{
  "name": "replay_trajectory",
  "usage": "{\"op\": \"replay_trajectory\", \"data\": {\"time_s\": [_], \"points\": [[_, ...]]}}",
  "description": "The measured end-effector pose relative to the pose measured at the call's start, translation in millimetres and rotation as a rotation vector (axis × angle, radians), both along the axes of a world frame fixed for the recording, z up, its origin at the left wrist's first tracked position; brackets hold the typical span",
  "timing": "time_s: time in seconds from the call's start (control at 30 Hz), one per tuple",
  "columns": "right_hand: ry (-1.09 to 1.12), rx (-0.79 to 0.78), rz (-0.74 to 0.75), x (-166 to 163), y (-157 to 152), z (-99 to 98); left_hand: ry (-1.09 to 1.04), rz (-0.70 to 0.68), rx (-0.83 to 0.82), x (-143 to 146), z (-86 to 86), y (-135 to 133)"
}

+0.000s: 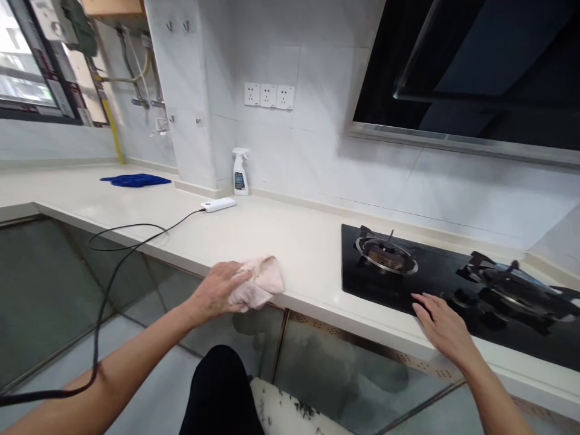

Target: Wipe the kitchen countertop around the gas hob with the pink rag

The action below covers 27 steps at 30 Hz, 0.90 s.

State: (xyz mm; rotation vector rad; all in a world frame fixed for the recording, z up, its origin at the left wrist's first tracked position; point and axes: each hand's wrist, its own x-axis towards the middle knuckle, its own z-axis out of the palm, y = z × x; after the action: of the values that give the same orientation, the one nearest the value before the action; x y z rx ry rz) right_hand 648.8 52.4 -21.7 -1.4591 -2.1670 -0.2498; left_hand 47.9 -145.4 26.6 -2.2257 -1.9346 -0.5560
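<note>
"From the head view: where is the cloth [265, 279]?"

"At the front edge of the pale table [312, 260], its lower folds reaching the lip. It sits just beyond the knuckles of the left grip [218, 291], on the side toward the hob [362, 284]."

"And that grip?"

"Closed on the cloth, fingers bent over the near end, the rest bulging out past the fingertips."

"Which way does the cloth point?"

"Away from the wrist, toward the hob and the tiled wall [294, 163]. It is crumpled, so its long axis is loose, but it slants from the table's lip inward, roughly in line with the left forearm [136, 356]."

"The right grip [441, 329]?"

"Open, fingers slightly apart, at the hob's front edge, well apart from the cloth."

"Farther back?"

"A white bottle [240, 175] stands upright near the wall. A white device [220, 205] lies near it, trailing a black cable [109, 285] over the table's edge. A blue towel [136, 180] lies flat farther along."
</note>
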Motion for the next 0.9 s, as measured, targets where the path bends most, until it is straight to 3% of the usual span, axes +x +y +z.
{"op": "replay_trajectory", "data": {"time_s": [0.2, 0.27, 0.33, 0.4, 0.47, 0.63, 0.77, 0.83, 0.9], "points": [[0.018, 0.002, -0.008, 6.1, 10.5, -11.6, 0.035, 0.379, 0.058, -132.4, 18.1, -37.5], [0.031, 0.0, -0.003, 6.6, 12.4, -14.1, 0.031, 0.459, 0.038, -154.5, 24.4, -40.3], [0.047, -0.015, -0.005, 6.9, 13.7, -15.3, 0.009, 0.508, 0.039, -155.2, 27.3, -37.6], [0.063, -0.035, -0.018, 7.4, 14.9, -15.4, -0.013, 0.5, 0.062, -134.0, 25.0, -32.0], [0.074, -0.054, -0.036, 7.8, 16.1, -14.5, -0.022, 0.428, 0.08, -94.9, 17.8, -25.8], [0.096, -0.065, -0.058, 6.1, 15.6, -11.7, -0.045, 0.172, 0.168, 42.0, -5.5, -8.2], [0.096, -0.039, -0.034, 5.7, 13.4, -13.1, -0.077, -0.091, 0.185, 143.0, -13.2, 12.1], [0.092, -0.02, -0.014, 8.5, 14.8, -15.3, -0.063, -0.217, 0.159, 173.5, -11.2, 20.3], [0.087, -0.023, 0.01, 13.1, 18.4, -18.1, -0.088, -0.27, 0.125, 183.4, -5.5, 24.0]]}}
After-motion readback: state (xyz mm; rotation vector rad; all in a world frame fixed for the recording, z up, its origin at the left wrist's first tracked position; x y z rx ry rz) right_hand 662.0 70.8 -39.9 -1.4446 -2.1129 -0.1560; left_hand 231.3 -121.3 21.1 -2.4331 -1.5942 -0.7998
